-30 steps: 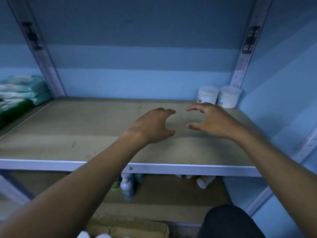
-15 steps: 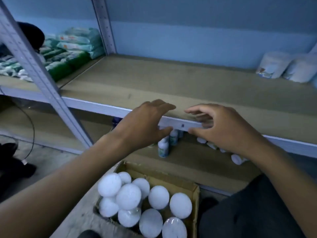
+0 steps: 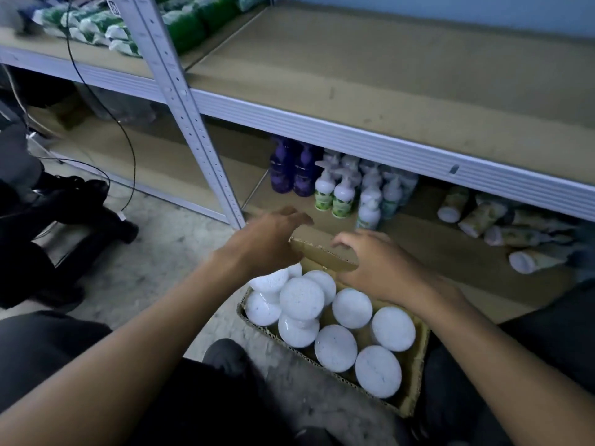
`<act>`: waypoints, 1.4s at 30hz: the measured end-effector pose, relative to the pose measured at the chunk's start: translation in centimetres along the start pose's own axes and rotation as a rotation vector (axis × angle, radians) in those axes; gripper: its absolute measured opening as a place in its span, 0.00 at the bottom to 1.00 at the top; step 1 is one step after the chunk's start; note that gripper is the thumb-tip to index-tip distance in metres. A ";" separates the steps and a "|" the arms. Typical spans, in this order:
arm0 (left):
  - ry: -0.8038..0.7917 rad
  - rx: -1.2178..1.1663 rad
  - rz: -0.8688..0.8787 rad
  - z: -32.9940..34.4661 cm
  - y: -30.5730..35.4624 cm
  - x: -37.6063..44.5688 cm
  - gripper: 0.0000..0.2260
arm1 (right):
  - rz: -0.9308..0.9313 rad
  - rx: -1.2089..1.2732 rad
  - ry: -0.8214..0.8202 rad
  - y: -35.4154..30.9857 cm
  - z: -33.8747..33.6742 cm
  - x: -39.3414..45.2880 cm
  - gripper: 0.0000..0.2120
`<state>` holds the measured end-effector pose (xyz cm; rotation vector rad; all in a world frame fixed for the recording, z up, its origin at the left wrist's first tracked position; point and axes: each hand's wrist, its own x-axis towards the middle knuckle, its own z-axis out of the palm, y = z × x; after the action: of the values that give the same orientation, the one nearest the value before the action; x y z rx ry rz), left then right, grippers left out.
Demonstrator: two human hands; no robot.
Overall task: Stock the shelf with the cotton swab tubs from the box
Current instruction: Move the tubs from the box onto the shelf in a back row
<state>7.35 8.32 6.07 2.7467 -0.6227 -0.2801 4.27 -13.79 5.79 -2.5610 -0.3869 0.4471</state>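
Both hands, left (image 3: 267, 243) and right (image 3: 380, 265), hover released above white-lidded cotton swab tubs (image 3: 301, 297) packed in a floor box (image 3: 415, 403). They look light, rigid, smooth; grasp around the lid rim.

Purple bottles (image 3: 291, 170) and white pump bottles (image 3: 344, 191) standing on the low board, tubes (image 3: 483, 217) lying toppled to their right, green packs (image 3: 180, 22) upper left, black cable (image 3: 96, 101) hanging
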 end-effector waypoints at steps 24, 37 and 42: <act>-0.378 0.092 -0.277 10.9 -8.5 -2.3 0.50 | -0.025 -0.264 -0.306 1.0 13.5 4.0 0.49; -0.301 0.095 -0.306 11.2 -7.9 -1.2 0.43 | -0.034 -0.222 -0.258 1.1 14.3 4.2 0.38; -0.265 0.076 -0.318 9.8 -7.4 -0.9 0.44 | -0.027 -0.195 -0.235 1.0 13.1 4.5 0.38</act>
<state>6.90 12.60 -5.46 2.9006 -0.2561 -0.7158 3.48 -7.40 -6.52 -2.6931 -0.5738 0.7364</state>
